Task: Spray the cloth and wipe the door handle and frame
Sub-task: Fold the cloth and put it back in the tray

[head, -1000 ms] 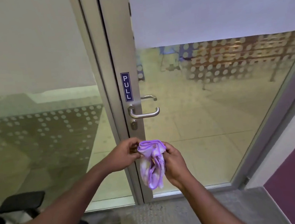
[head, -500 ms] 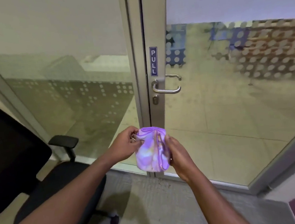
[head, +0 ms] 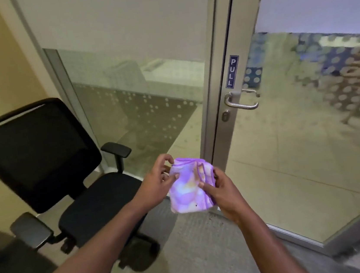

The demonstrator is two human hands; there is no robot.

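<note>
A folded purple and white cloth (head: 188, 186) hangs between both hands at waist height, in front of the glass door. My left hand (head: 157, 184) pinches its left edge with fingertips. My right hand (head: 223, 191) grips its right side, thumb across the front. Up and to the right, the silver lever door handle (head: 241, 102) sits on the grey metal door frame (head: 230, 112), under a blue PULL sign (head: 232, 71), well apart from the cloth. No spray bottle is in view.
A black office chair (head: 65, 173) stands to the left, its armrest (head: 116, 149) close to my left hand. Frosted glass panels (head: 142, 95) flank the frame. Grey carpet (head: 200, 254) lies underfoot.
The view has swung left, so the door handle now sits farther right and the chair has come into full view. Both hands keep the cloth, now folded flatter.
</note>
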